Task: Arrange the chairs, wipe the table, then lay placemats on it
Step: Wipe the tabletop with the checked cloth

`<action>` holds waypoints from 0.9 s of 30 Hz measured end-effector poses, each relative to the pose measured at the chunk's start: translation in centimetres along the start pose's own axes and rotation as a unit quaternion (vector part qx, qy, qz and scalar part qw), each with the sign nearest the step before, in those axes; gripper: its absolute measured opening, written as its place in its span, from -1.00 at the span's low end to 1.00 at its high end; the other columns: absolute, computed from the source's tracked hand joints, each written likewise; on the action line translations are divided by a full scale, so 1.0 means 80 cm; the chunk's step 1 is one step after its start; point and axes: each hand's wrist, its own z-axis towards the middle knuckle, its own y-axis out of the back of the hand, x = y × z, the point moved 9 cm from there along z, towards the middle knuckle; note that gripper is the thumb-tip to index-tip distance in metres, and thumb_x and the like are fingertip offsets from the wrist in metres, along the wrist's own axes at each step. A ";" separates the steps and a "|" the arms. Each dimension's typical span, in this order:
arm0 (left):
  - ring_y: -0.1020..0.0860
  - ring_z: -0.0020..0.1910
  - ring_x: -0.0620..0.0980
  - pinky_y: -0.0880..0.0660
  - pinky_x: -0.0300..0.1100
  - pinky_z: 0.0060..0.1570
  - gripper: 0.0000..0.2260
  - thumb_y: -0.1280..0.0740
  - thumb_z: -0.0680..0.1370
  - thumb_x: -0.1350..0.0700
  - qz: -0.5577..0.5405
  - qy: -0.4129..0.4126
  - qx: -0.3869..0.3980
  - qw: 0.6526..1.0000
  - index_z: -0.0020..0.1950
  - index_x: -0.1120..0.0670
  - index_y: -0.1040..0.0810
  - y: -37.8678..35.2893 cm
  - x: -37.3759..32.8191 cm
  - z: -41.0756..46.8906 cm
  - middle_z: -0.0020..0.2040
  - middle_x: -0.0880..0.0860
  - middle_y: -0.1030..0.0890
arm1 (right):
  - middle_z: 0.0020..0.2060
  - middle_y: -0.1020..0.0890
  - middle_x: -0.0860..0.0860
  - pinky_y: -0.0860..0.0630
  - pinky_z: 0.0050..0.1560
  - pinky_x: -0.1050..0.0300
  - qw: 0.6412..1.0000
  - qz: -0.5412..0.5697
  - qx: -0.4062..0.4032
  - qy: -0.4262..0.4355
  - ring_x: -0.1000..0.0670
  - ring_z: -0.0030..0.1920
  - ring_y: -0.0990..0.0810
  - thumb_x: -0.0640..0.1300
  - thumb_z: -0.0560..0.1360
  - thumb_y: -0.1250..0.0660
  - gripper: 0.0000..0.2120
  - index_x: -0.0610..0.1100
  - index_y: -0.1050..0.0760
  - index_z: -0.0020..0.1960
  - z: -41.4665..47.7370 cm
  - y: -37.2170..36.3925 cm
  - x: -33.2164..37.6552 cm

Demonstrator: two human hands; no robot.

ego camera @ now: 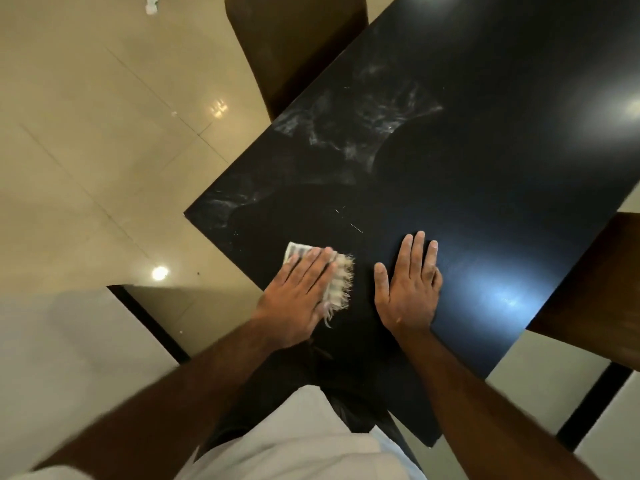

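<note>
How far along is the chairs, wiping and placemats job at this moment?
Looks done: the far chair stands at the table edge, and the right chair at its right side. In hand: the left hand presses a cloth flat on the table; the right hand rests flat beside it. Left: dusty smears farther up need wiping, and no placemats are in view.

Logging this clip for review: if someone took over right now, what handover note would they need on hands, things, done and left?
Left hand: flat, pressing the cloth on the table near its edge.
Right hand: flat on the table beside it, holding nothing.
Chairs: far chair and right chair both stand at the table.
Done: the near area looks wiped.
Left: whitish smears along the far left edge; no placemats in view.
</note>
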 end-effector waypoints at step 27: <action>0.22 0.78 0.18 0.07 0.24 0.74 -0.29 0.07 0.77 -0.20 -0.033 0.179 -0.036 0.983 0.79 0.14 0.23 0.027 0.287 -0.015 0.79 0.16 0.26 | 0.80 0.09 -0.12 -0.11 0.71 -0.34 0.999 0.031 0.028 -0.019 -0.22 0.79 0.18 0.44 0.71 0.20 -0.12 -0.15 0.05 0.80 0.066 -0.021 0.170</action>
